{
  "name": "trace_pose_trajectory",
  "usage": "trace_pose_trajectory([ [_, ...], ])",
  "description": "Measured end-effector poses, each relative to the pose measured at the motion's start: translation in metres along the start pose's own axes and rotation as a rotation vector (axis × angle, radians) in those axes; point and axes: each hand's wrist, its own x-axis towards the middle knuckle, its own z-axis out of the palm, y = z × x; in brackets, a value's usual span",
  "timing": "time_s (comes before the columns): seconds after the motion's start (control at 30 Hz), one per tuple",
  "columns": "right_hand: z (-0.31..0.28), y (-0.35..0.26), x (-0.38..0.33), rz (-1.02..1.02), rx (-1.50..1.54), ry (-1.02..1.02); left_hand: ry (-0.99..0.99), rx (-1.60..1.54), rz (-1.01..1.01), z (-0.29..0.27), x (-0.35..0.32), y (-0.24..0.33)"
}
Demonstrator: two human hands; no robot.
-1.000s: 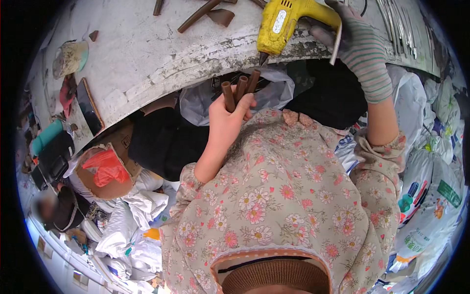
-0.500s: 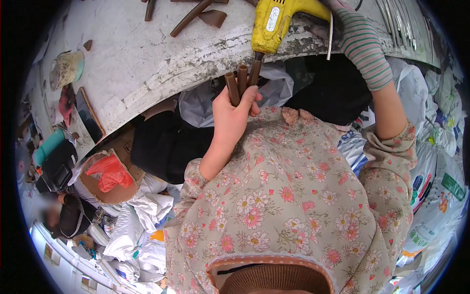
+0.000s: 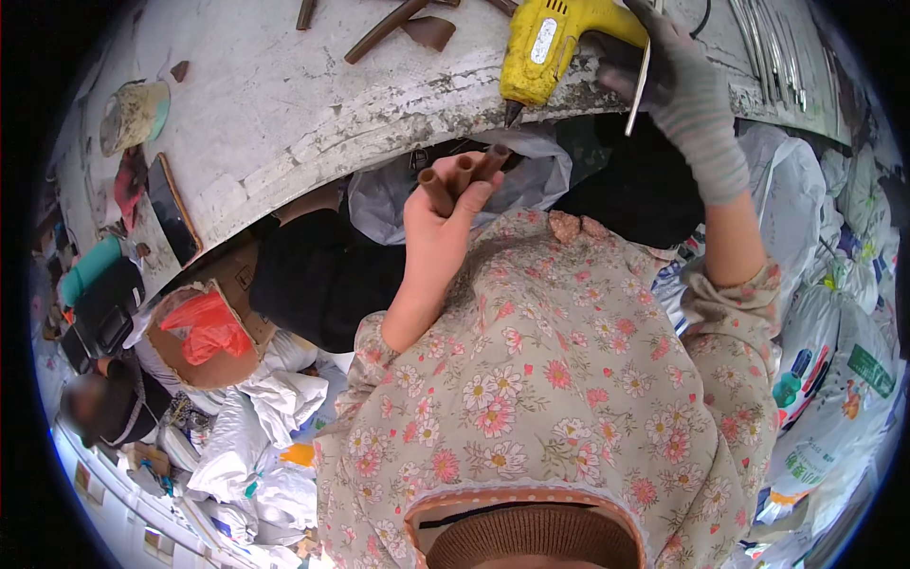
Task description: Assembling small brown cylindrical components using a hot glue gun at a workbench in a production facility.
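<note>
Three brown tubes (image 3: 463, 180) stand pinched in the curled fingers of the bare left hand (image 3: 444, 223), held just below the worktable (image 3: 284, 123) edge. Gloved right hand (image 3: 682, 90) wraps its fingers tight around the yellow glue gun (image 3: 550, 47), nozzle pointing down just above the tube ends. Brown strips (image 3: 384, 30) lie on the table beyond.

The left hand (image 3: 438, 213) is bare and held up in front of the chest, with the fingers curled shut in a grip. The right hand (image 3: 678, 90) wears a grey striped glove and is raised higher, out to the right, also closed in a grip. Both arms are bent, in flowery sleeves pushed back.
</note>
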Motion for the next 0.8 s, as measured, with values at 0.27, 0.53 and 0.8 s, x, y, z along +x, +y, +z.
trace_pose_trajectory([
  [0.27, -0.022, -0.069, -0.051, 0.465, 1.839, -0.309, -0.077, -0.268, 0.084, -0.010, -0.004, -0.004],
  [0.53, -0.034, -0.075, -0.038, 0.603, 1.788, -0.485, 0.069, 0.294, 0.313, -0.010, -0.008, 0.009],
  [0.8, -0.041, -0.063, -0.028, 0.360, 1.492, -0.550, 0.166, 0.741, 0.563, -0.019, -0.014, 0.018],
])
